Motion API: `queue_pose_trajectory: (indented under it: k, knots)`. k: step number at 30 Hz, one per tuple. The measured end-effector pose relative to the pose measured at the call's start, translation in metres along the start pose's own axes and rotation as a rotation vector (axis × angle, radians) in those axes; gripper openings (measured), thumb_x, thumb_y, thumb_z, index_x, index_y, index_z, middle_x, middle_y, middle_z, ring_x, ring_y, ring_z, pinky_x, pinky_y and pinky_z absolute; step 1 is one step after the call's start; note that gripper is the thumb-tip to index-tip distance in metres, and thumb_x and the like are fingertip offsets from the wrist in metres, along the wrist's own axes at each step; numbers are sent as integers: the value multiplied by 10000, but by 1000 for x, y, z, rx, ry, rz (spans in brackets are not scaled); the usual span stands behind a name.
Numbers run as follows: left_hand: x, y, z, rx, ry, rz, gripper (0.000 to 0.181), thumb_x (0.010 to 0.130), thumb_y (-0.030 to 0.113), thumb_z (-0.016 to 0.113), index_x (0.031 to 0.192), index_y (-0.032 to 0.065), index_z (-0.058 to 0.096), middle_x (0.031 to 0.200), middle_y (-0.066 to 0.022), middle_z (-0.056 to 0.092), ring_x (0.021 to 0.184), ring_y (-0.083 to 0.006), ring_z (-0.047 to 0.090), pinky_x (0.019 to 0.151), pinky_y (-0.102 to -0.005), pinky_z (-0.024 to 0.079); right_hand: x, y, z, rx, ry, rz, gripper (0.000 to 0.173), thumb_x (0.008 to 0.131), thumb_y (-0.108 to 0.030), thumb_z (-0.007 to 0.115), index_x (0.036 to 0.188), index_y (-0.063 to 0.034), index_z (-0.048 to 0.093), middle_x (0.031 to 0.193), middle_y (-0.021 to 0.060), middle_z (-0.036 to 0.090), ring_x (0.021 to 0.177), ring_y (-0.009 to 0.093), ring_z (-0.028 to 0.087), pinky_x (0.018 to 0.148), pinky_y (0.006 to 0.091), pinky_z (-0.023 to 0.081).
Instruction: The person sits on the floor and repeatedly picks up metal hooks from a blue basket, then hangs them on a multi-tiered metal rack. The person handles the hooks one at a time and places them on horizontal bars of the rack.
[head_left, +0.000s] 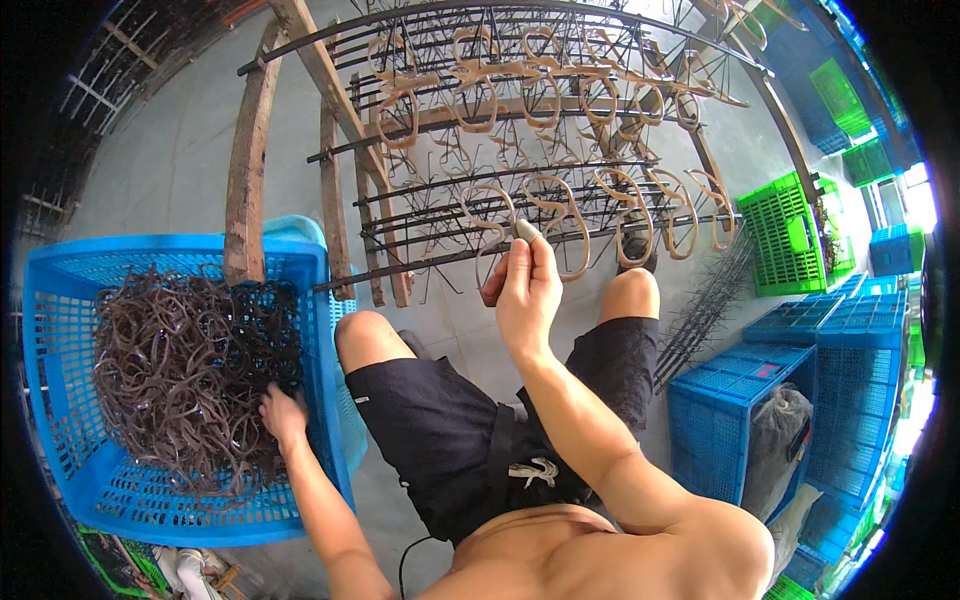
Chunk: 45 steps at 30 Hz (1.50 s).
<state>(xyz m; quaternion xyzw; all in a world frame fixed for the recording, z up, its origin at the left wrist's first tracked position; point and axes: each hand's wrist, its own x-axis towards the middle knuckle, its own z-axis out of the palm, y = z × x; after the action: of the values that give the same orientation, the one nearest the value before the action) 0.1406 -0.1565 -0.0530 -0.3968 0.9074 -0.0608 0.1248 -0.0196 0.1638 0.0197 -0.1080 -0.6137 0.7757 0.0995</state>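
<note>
My left hand reaches into a large blue plastic basket, at the right side of a heap of glossy dark-brown curved pieces. Its fingertips are partly lost among them, so whether they grip one is unclear. In front of me, my right hand pinches a thin curved loop piece at the near edge of a rack of dark metal rods with wire prongs. A grey cover sits on one fingertip. Similar tan loop pieces hang on the rods beside that hand and in a farther row.
Wooden posts support the rack, one reaching over the basket. Bright green crates and stacked blue crates line the right side. Loose pronged rods lean near them. My knees flank the rack's near edge.
</note>
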Motion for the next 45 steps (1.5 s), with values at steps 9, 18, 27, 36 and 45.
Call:
queue_pose_trajectory:
  k: [9,18,27,36,45]
  knots:
    - [31,0,25,222,-347,130,195,813,142,539,983,71,604,1114,-146,598,1025,-329,570,851,-433,428,7,1,16,114,65,130,202,957,-159,428,1062,-21,531,572,-16,428,384,61,392,330,218,325]
    - [-16,-48,8,353,95,97,223,761,103,567,980,71,600,1082,-116,488,1033,-283,447,810,-399,377,-1,3,29,129,157,98,246,958,-174,434,1133,-30,529,545,-34,400,384,44,374,345,208,338]
    - [10,-62,-7,570,-153,259,208,761,163,564,949,143,650,1069,-128,528,1023,-265,464,882,-383,305,0,14,28,-213,-1,-26,286,932,-139,495,1201,-49,534,567,-28,456,455,43,371,421,210,349]
    - [3,-49,-70,-172,106,185,177,762,171,596,838,32,519,768,-169,616,765,-360,587,686,-445,422,6,15,20,-309,13,-52,287,931,-129,493,1198,-32,530,584,-25,435,492,47,355,449,213,346]
    - [-35,-13,-71,-1410,236,206,168,905,151,518,1003,18,550,701,-4,518,630,-84,481,581,-222,374,4,8,29,-328,-5,-43,267,930,-137,491,1174,-36,532,548,35,467,456,75,378,429,244,357]
